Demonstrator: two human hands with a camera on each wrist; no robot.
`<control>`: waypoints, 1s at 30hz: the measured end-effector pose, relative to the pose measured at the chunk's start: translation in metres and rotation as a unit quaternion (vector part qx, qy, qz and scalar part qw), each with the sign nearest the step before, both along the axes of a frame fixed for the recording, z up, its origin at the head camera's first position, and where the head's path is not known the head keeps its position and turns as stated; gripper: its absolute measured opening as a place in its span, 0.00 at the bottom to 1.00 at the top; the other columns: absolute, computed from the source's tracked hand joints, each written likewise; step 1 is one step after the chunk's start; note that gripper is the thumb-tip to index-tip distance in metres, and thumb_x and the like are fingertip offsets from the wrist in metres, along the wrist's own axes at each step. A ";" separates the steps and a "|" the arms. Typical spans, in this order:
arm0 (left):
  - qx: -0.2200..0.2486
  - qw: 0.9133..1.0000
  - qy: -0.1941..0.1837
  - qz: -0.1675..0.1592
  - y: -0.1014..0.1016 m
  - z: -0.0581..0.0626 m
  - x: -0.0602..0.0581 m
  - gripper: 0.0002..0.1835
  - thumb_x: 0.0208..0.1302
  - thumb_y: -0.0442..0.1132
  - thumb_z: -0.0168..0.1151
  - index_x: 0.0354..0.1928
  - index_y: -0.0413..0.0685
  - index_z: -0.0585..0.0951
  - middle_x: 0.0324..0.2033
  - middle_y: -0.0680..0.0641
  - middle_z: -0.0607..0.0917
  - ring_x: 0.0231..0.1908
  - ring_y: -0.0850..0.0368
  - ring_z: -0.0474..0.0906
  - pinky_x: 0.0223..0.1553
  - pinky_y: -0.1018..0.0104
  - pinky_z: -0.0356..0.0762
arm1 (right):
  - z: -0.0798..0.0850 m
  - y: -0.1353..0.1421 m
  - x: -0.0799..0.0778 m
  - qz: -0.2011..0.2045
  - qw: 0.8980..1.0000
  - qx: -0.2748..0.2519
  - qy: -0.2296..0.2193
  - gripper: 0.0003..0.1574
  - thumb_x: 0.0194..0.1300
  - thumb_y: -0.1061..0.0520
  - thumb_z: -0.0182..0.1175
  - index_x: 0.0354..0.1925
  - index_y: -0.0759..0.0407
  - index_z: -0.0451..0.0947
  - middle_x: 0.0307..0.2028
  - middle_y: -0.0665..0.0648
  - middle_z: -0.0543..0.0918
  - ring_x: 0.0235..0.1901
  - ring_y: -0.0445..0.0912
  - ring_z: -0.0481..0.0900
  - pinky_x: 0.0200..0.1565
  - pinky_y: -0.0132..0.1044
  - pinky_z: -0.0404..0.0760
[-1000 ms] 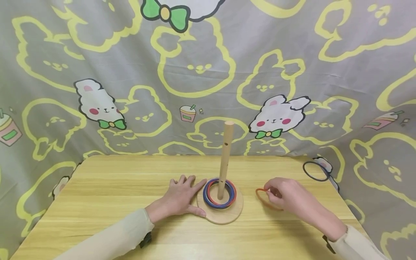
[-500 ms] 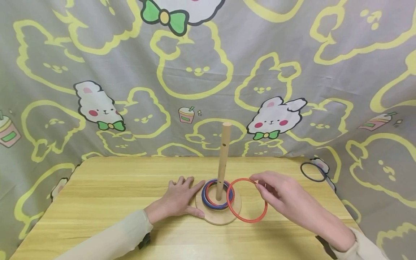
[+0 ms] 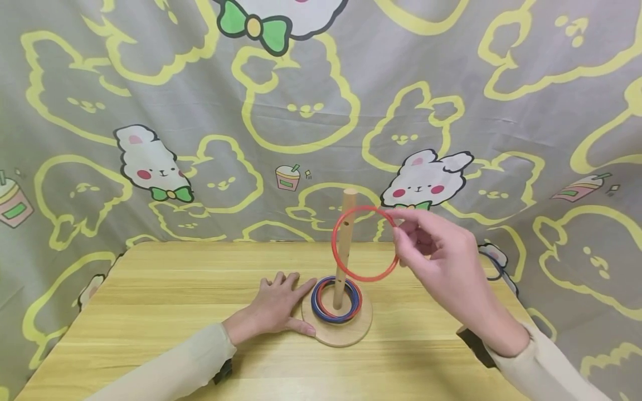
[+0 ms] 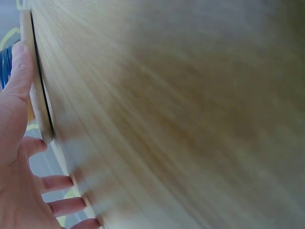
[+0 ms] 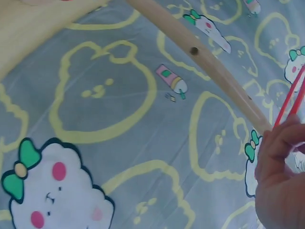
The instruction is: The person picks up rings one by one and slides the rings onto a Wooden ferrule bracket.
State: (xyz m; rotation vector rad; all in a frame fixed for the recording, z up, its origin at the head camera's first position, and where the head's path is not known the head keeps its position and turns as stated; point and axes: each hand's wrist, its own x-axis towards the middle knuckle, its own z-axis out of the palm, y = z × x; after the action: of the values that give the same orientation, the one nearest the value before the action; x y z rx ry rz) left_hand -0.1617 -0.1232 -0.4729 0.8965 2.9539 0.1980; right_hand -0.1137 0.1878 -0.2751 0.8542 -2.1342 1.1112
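Note:
My right hand (image 3: pixel 443 253) pinches a red ring (image 3: pixel 362 278) at its right side, between thumb and fingertips. The ring is raised and tilted, overlapping the upper part of the wooden post (image 3: pixel 345 250) in the head view; the post's top stays above it. In the right wrist view the red ring (image 5: pixel 289 100) appears edge-on near the post (image 5: pixel 219 74). Blue and red rings (image 3: pixel 316 303) lie stacked round the post's foot on a round wooden base (image 3: pixel 341 336). My left hand (image 3: pixel 273 309) has spread fingers on the table, with thumb and index finger touching the base's left edge.
A dark blue ring (image 3: pixel 496 267) lies at the table's far right corner, partly hidden behind my right hand. A patterned grey curtain (image 3: pixel 200 100) hangs behind and beside the wooden table (image 3: pixel 175 295).
My right hand has lifted the red ring from low on the right, up and leftward to the post's upper part. The left hand stays on the base's edge.

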 end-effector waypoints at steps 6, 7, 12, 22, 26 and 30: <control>0.008 1.000 0.007 -0.005 -0.001 -0.002 0.000 0.63 0.53 0.84 0.68 0.84 0.54 0.68 0.70 0.33 0.74 0.58 0.36 0.73 0.45 0.36 0.73 | 0.013 -0.014 -0.009 -0.015 0.998 -0.062 -0.011 0.20 0.73 0.70 0.67 0.58 0.57 0.89 0.31 0.49 0.84 0.21 0.44 0.81 0.22 0.28 0.76; 0.007 1.000 0.007 -0.005 -0.001 -0.002 0.000 0.63 0.53 0.84 0.68 0.84 0.54 0.68 0.70 0.33 0.74 0.58 0.36 0.73 0.45 0.36 0.73 | 0.015 -0.016 -0.011 -0.017 0.997 -0.069 -0.013 0.20 0.73 0.70 0.67 0.58 0.56 0.89 0.32 0.49 0.84 0.21 0.45 0.81 0.22 0.28 0.76; 0.002 1.000 0.004 0.000 -0.001 -0.001 0.000 0.63 0.52 0.84 0.68 0.84 0.56 0.68 0.70 0.33 0.73 0.58 0.36 0.73 0.46 0.36 0.73 | 0.014 -0.020 -0.023 -0.025 0.997 -0.072 -0.031 0.18 0.73 0.69 0.65 0.56 0.55 0.89 0.32 0.50 0.83 0.20 0.46 0.80 0.20 0.30 0.74; 0.004 1.000 0.001 0.000 -0.001 0.000 -0.001 0.64 0.51 0.84 0.69 0.84 0.56 0.68 0.70 0.34 0.74 0.59 0.36 0.72 0.46 0.35 0.73 | -0.016 -0.016 -0.041 -0.045 0.992 -0.020 -0.120 0.19 0.72 0.70 0.64 0.55 0.54 0.89 0.34 0.52 0.83 0.20 0.46 0.78 0.20 0.32 0.72; 0.005 1.000 -0.002 -0.001 0.000 0.000 -0.001 0.64 0.51 0.85 0.68 0.84 0.56 0.68 0.70 0.34 0.73 0.59 0.36 0.72 0.46 0.35 0.73 | -0.030 -0.014 -0.044 -0.038 0.989 -0.007 -0.146 0.20 0.71 0.71 0.63 0.55 0.56 0.89 0.33 0.54 0.82 0.21 0.47 0.79 0.21 0.33 0.72; 0.004 1.000 -0.002 0.001 0.000 0.000 -0.001 0.65 0.50 0.85 0.68 0.84 0.56 0.68 0.70 0.33 0.73 0.59 0.35 0.72 0.46 0.35 0.73 | -0.043 -0.013 -0.045 -0.040 0.986 0.005 -0.162 0.22 0.70 0.72 0.62 0.56 0.56 0.89 0.31 0.53 0.82 0.21 0.46 0.80 0.20 0.33 0.73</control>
State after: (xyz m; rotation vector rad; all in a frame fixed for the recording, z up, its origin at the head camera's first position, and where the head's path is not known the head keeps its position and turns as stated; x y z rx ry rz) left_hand -0.1622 -0.1232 -0.4727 0.8915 2.9524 0.2132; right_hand -0.1591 0.1753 -0.3182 0.6194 -2.4141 1.2692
